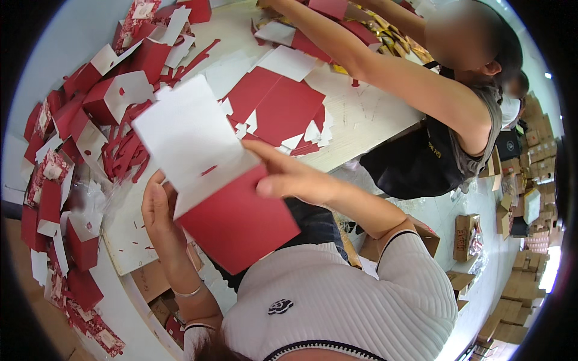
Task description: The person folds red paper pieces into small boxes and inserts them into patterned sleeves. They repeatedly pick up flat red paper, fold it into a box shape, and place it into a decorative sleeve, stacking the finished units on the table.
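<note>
A red gift box is raised in front of my body over the table's near edge. Its white-lined flap stands open toward the far left, with a small red slot near the fold. My left hand grips the box's left side, its fingers partly behind the card. On the right side, my right hand pinches the box near the fold, thumb on the red face. Flat red card blanks with white tabs lie on the table beyond my right hand. Red ribbons lie in a heap beyond my left hand.
Folded red boxes pile along the left side of the table. A co-worker at the far right reaches across it, near gold packets. Cardboard cartons stack along the right; an open carton sits on the floor.
</note>
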`<move>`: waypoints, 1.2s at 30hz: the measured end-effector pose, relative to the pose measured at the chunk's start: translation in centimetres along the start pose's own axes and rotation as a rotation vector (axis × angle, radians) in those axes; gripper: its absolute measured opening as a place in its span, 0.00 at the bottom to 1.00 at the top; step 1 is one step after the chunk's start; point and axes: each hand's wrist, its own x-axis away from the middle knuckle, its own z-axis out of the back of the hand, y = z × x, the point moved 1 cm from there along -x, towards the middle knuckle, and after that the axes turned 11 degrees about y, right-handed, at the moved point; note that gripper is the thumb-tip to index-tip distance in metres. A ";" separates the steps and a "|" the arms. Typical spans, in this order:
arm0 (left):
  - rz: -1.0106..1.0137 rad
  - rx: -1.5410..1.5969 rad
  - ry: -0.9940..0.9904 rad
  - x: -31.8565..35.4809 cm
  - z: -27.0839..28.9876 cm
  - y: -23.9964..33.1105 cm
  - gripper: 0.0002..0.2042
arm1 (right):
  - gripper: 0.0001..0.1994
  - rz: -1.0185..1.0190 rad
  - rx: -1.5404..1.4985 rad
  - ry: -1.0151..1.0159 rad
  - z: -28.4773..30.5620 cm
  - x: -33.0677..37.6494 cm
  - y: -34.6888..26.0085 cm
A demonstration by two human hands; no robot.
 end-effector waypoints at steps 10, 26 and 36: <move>0.070 0.022 -0.207 0.4 1.0 -2.9 0.15 | 0.28 0.119 -0.020 0.378 7.5 -4.1 -6.7; -0.585 -0.409 -0.457 0.3 -5.2 -4.6 0.19 | 0.13 0.816 1.330 0.253 12.6 -14.7 0.5; -0.966 -1.062 -0.521 -0.7 -9.6 -7.5 0.31 | 0.22 0.384 1.630 0.870 15.2 -10.5 -0.5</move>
